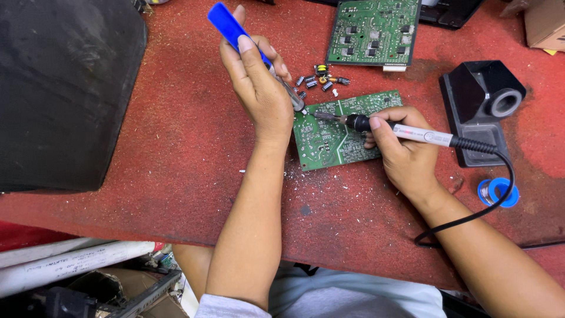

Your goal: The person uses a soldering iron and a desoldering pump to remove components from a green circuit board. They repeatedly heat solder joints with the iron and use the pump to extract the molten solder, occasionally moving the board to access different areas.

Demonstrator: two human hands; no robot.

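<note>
**Two tools meeting on a green board**

Left hand (256,88) wrapped shut around a blue-handled desoldering pump (235,29), nozzle tipped down onto the green circuit board's (329,141) upper left edge. Board lying flat mid-mat, probably light, stiff, brittle; best gripped by bare edges. Loose components (321,76) scattered just above. Right hand (403,147) pinching a soldering iron (412,134) pen-fashion, nearly level, tip on the board beside the nozzle. Iron stand (479,112) further right.

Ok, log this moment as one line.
left hand: blue-handled tool | right hand: soldering iron | both tips on green circuit board
</note>
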